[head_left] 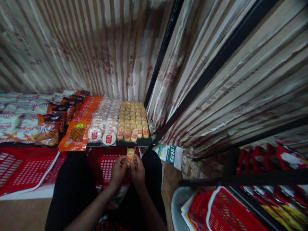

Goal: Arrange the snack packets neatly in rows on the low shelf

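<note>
A: Closest in, what do the hands have?

B: The left hand [118, 170] and right hand [137, 170] meet above the lap, their fingers drawn in on a small yellow packet [130, 157]. It sits between them, roughly upright, its red label towards the wearer. I see no open gap between the fingers and the wrapper.

A: How should it be handled?

B: Lightly, I'd say, pinched at the sides. The contents look as though a hard squeeze could crumble them, and thumbs kept to the edges leave the label readable.

A: Is there elbow room?

B: Little sideways. The left knee [77, 163] and right knee [153, 162] flank the hands, with a red basket [106, 164] low between them.

A: And beyond that?

B: The black shelf [144, 144]; its front edge lies just past the packet's top, though I can't tell the exact gap. Any forward move should clear that lip.

A: What's along it?

B: Tight rows of yellow packets [131, 120] at the right end, then round white packs [95, 133], then an orange bag [76, 134] overhanging the edge.

A: Farthest off?

B: A black post [161, 59] by that end, worth minding on a rightward swing, and striped sheeting [72, 41] behind.
</note>
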Motion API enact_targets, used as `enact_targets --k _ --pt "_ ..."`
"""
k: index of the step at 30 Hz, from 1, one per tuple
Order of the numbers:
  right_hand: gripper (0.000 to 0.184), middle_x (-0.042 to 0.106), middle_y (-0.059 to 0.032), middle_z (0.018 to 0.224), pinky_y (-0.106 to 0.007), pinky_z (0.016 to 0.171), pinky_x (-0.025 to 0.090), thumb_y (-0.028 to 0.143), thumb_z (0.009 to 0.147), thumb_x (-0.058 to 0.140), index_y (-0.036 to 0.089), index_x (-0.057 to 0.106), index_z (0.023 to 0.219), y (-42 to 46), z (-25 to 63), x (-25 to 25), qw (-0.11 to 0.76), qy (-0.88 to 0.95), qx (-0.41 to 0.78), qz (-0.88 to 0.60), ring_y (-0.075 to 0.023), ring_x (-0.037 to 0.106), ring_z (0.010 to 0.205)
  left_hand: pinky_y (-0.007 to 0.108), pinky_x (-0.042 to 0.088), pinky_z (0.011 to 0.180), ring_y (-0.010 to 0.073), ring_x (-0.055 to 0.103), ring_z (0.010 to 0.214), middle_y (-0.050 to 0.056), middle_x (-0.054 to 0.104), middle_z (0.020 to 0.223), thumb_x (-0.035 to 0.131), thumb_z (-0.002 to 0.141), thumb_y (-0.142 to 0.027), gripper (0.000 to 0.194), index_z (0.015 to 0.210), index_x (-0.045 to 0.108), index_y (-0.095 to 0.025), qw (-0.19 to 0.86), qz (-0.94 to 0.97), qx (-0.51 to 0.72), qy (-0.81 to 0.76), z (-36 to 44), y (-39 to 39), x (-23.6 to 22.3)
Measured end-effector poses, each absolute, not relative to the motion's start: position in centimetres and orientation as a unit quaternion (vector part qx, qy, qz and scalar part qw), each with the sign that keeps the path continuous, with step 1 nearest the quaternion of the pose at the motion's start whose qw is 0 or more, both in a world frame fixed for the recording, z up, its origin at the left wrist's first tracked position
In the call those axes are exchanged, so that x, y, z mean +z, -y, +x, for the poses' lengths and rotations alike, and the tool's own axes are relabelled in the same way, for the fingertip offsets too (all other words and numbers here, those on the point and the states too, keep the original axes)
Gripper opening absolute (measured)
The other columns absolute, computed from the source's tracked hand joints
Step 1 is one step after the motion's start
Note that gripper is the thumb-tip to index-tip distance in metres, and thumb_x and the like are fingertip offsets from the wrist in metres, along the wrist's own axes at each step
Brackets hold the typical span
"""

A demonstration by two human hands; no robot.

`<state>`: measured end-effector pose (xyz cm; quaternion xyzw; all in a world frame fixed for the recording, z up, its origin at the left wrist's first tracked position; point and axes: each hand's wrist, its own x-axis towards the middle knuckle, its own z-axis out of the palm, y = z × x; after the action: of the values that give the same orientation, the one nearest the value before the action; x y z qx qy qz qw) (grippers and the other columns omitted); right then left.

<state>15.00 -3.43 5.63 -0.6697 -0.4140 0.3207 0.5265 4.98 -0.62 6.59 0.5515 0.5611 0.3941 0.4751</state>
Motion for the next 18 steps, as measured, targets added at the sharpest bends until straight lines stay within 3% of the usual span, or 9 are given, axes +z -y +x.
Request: enact_targets --k 7,14,18 --pt "0.042 0.058 -0.0130 0.113 -0.036 0.092 0.041 0.035 0.085 0.040 0.015 0.057 0.119 2.4 16.9 6.7 0.483 0.478 0.194 -0.708 -0.0235 0.054 0.105 0.033 0.046 0.082 0.0193 0.059 0.088 0.007 0.064 0.090 0.042 0.079 -0.029 0.026 0.088 0.064 -0.019 0.415 0.603 0.407 -0.546 6.5 -0.5 7.6" --pt "0.042 0.063 -0.0125 0.099 -0.039 0.086 0.042 0.035 0.086 0.037 0.012 0.056 0.116 1.3 18.1 7.2 0.452 0.490 0.104 -0.738 -0.0237 0.056 0.094 0.032 0.047 0.081 0.0170 0.059 0.085 0.005 0.064 0.087 0.043 0.081 -0.023 0.024 0.089 0.065 -0.019 0.395 0.623 0.423 -0.526 8.3 -1.7 9.1" --pt "0.044 0.061 -0.0143 0.103 -0.035 0.078 0.046 0.035 0.087 0.035 0.010 0.053 0.118 0.7 18.5 7.4 0.467 0.484 0.114 -0.731 -0.0216 0.058 0.087 0.032 0.047 0.082 0.0162 0.059 0.085 0.004 0.063 0.087 0.043 0.080 -0.018 0.023 0.089 0.065 -0.019 0.386 0.625 0.425 -0.528 9.2 -2.3 9.7"
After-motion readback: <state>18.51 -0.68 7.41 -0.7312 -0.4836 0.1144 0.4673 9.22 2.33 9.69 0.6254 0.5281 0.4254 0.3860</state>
